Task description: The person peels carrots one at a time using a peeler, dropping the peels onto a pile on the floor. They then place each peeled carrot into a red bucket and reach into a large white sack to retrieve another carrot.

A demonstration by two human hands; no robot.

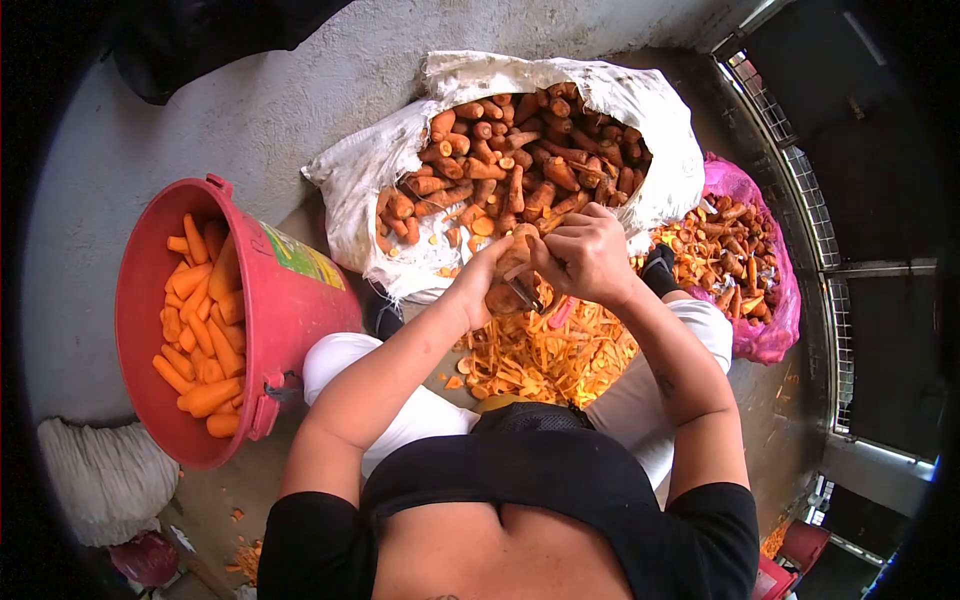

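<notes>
My left hand (478, 287) is closed around an unpeeled, brownish carrot (503, 298), held over a pile of peelings. My right hand (585, 255) is wrapped around a peeler, most of its handle hidden by the fingers. The peeler's metal blade (526, 294) shows close against the carrot; whether it touches is hard to make out. Beneath both hands, orange carrot peelings (545, 360) lie heaped between the knees. A red-handled object (563, 312) rests on that heap, partly covered by my right wrist.
Ahead, a torn white sack (665, 150) spills unpeeled carrots (560, 172). At left stands a red bucket (310, 290) with peeled carrots (205, 340) inside. A pink bag (785, 300) at right holds carrot scraps. A pale sack (105, 475) lies at lower left.
</notes>
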